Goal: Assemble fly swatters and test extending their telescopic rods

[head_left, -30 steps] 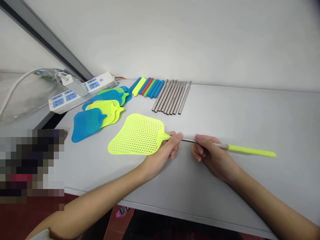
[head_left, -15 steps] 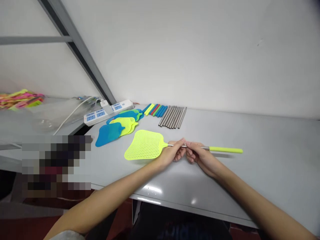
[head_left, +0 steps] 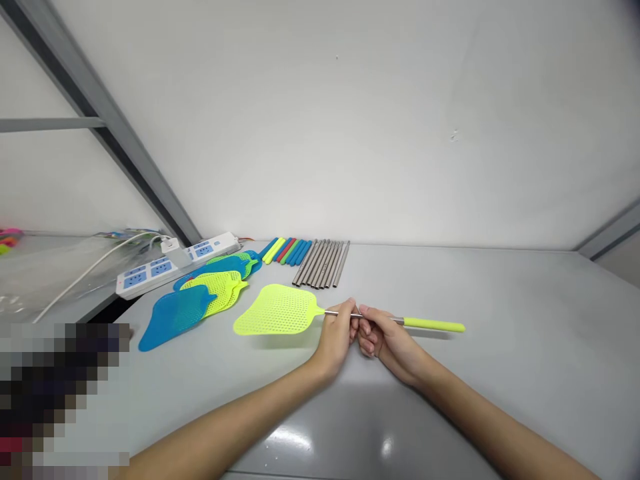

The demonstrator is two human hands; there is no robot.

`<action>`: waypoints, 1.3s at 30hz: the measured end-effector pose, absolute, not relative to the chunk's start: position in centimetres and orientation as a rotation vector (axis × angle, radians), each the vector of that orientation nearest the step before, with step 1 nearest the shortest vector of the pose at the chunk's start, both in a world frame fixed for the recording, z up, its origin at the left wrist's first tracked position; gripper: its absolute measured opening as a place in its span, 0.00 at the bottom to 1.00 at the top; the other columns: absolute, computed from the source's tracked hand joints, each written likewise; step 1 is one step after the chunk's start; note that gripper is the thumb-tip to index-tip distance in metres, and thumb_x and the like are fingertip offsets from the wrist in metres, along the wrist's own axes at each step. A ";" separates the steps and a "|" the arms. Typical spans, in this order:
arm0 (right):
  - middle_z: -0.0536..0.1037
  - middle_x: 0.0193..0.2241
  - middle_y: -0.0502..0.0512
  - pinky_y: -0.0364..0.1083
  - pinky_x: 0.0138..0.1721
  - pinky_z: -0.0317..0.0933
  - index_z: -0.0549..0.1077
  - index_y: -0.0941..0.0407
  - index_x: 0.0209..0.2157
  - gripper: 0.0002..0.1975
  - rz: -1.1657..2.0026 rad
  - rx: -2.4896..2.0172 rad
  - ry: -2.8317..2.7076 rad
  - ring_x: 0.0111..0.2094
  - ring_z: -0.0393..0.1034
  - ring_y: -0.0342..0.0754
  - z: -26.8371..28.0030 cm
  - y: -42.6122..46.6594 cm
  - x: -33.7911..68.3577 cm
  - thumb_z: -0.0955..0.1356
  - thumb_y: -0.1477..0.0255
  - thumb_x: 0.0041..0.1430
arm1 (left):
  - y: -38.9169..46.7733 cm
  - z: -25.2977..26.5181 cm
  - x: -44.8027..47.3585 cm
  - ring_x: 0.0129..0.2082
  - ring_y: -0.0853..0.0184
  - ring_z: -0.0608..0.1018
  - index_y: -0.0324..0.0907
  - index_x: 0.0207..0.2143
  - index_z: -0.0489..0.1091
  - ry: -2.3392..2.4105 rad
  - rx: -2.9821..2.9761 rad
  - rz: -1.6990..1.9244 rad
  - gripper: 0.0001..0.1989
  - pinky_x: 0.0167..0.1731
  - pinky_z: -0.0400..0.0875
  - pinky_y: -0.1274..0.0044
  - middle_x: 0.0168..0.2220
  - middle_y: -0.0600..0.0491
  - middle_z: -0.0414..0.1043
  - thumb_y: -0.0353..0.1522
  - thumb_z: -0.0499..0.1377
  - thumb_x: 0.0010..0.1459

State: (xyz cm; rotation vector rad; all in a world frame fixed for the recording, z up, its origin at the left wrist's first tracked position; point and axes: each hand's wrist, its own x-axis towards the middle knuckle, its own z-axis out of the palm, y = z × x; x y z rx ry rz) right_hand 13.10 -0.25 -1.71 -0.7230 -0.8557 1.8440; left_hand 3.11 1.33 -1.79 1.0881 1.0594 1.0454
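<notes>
A fly swatter [head_left: 280, 311] with a yellow mesh head, a thin metal rod and a yellow grip lies level across both hands, just above the table. My left hand [head_left: 339, 337] is closed around the rod near the swatter's head. Close beside it, my right hand [head_left: 385, 339] pinches the rod nearer the yellow handle grip [head_left: 434, 325]. Behind the hands lie several metal tubes [head_left: 323, 265] in a row. Several coloured grips [head_left: 286, 251] in blue, yellow, red and green lie left of the tubes.
Loose swatter heads lie at the left: a blue one [head_left: 176, 315], yellow ones [head_left: 233, 288] and more behind. A white power strip [head_left: 145, 272] with a cable [head_left: 95, 267] borders them. The grey table [head_left: 500, 300] meets a white wall. A pixelated patch covers the lower left.
The view has swung, so the table's things appear lower and farther left. Both hands still hold the swatter's rod, with the left wrist bent more upright.
</notes>
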 end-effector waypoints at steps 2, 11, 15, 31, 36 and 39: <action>0.58 0.13 0.46 0.40 0.18 0.45 0.59 0.60 0.15 0.17 1.844 -0.725 -0.878 0.15 0.54 0.37 -1.7 -0.3 13.1 0.60 0.66 0.52 | 1.2 -1.9 2.9 0.11 0.76 0.58 0.38 0.12 0.58 1.026 1.139 1.051 0.20 0.14 0.50 0.81 0.08 0.58 0.54 0.39 0.46 0.52; 0.53 0.10 0.44 0.40 0.17 0.42 0.59 0.59 0.13 0.17 1.796 -0.843 -0.996 0.13 0.51 0.37 -1.6 0.2 13.9 0.62 0.66 0.50 | 1.6 -2.5 2.0 0.09 0.78 0.53 0.39 0.09 0.52 0.813 1.145 0.904 0.24 0.13 0.46 0.81 0.06 0.60 0.46 0.41 0.45 0.53; 0.52 0.10 0.44 0.40 0.18 0.43 0.59 0.59 0.13 0.16 1.745 -0.894 -1.046 0.13 0.50 0.37 -1.4 0.4 14.0 0.61 0.66 0.49 | 1.8 -2.4 2.0 0.09 0.78 0.52 0.39 0.10 0.51 0.773 1.044 0.892 0.21 0.13 0.45 0.81 0.07 0.61 0.47 0.39 0.46 0.52; 0.49 0.11 0.43 0.41 0.18 0.42 0.53 0.57 0.13 0.16 1.748 -1.037 -0.897 0.13 0.45 0.37 -1.0 0.4 14.2 0.62 0.67 0.47 | 1.9 -2.2 1.7 0.08 0.78 0.52 0.41 0.12 0.46 0.774 0.965 0.924 0.20 0.12 0.42 0.80 0.06 0.61 0.45 0.38 0.47 0.52; 0.49 0.13 0.43 0.42 0.18 0.41 0.53 0.57 0.14 0.15 1.709 -1.060 -0.864 0.14 0.44 0.37 -0.6 0.8 14.9 0.63 0.68 0.46 | 2.3 -2.0 1.7 0.08 0.78 0.51 0.41 0.12 0.47 0.792 0.953 0.923 0.19 0.12 0.42 0.80 0.07 0.62 0.44 0.38 0.47 0.52; 0.49 0.13 0.43 0.42 0.18 0.41 0.53 0.57 0.13 0.15 1.696 -1.055 -0.869 0.14 0.44 0.37 -0.5 0.8 14.9 0.63 0.68 0.46 | 2.5 -1.9 1.4 0.09 0.78 0.51 0.41 0.12 0.47 0.813 0.995 0.927 0.19 0.12 0.42 0.80 0.07 0.61 0.45 0.38 0.47 0.52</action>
